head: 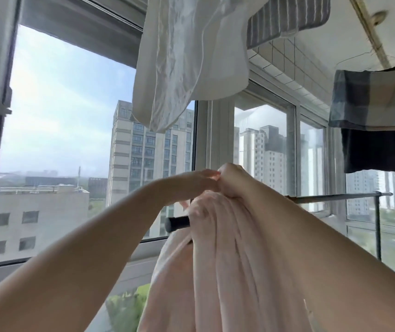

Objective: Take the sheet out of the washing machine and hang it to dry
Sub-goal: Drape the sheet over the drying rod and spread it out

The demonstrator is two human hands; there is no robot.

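Note:
A pale pink sheet hangs in bunched folds from the middle of the view down to the bottom edge. It drapes over a dark drying-rack bar, whose black end cap sticks out on the left. My right hand is clenched on the gathered top of the sheet. My left hand reaches in from the left and pinches the same top edge, touching the right hand. The fingertips of both hands are hidden by the cloth and by each other.
A white cloth hangs overhead. A grey striped towel sits above it. A checked blue cloth over a dark garment hangs at the right. The rack's far rail runs right. Large windows stand close ahead.

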